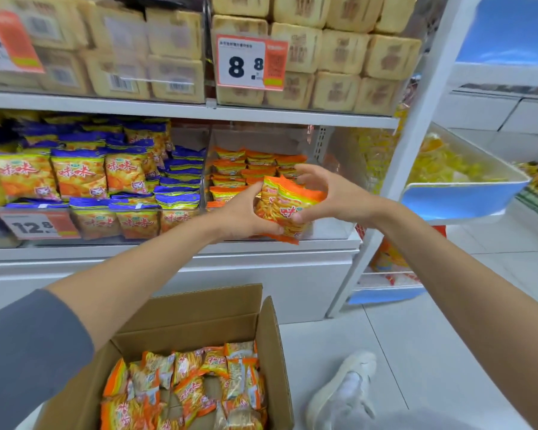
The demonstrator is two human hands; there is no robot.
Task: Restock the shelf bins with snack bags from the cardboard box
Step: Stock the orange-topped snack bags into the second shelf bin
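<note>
Both my hands hold a small bunch of orange snack bags [288, 206] in front of a clear shelf bin [333, 226] on the middle shelf. My left hand [243, 212] grips the bunch from the left and below. My right hand [326, 193] clasps it from the right, fingers curled over the top. Behind the bunch, the bin holds stacked orange snack bags [246, 169] at its back and left. An open cardboard box [271, 333] stands on the floor below, with several more orange snack bags [193, 386] loose inside.
The bin to the left is full of blue-and-orange chip bags [106, 178]. The upper shelf carries beige packs [339, 54] and a price tag [250, 62]. A white-and-blue bin [460, 197] juts out at the right. My shoe [345, 389] rests on the tiled floor beside the box.
</note>
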